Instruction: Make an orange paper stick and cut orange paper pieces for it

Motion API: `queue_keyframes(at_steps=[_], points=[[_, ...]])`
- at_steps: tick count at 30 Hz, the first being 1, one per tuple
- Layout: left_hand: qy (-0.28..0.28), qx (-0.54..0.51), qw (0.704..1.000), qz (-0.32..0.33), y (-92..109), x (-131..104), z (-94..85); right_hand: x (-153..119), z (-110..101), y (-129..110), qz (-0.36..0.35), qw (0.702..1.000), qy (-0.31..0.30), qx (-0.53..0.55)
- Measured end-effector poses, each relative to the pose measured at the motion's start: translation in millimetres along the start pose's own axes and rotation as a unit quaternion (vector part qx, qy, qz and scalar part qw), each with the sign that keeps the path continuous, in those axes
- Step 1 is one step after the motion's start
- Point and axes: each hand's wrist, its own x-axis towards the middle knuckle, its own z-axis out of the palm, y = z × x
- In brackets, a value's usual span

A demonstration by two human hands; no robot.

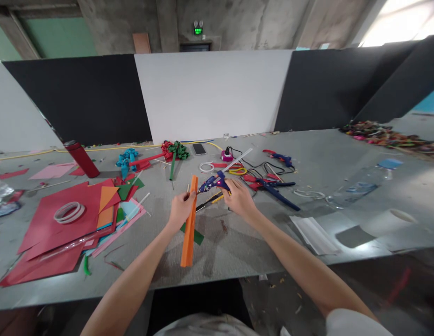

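Observation:
My left hand (181,208) pinches a long folded strip of orange paper (189,233) near its upper end, and the strip hangs lengthwise toward me. In my right hand (238,196) is a blue glue gun (214,182), gripped by its handle. The gun's nozzle points left and reaches the strip's right edge close to my left fingers; whether it touches cannot be made out. Under the strip lies a green paper piece (198,237). A black-and-yellow pen-like tool (209,201) rests on the table below the gun.
Red paper sheets (59,233) with a tape roll (68,212) spread at left, near a red bottle (81,158). Ribbon flowers (174,150) and a phone (199,149) lie farther back. Blue-handled pliers (278,191), cables, a plastic bottle (360,189) and a white roll (390,222) are at right.

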Motion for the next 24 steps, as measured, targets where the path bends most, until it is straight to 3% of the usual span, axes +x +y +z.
queue_keyframes(at_steps=[24], points=[[-0.071, -0.029, 0.996, 0.056, -14.0, 1.5, 7.8, 0.8, 4.6, 27.3, 0.056, 0.998, 0.024, -0.030]])
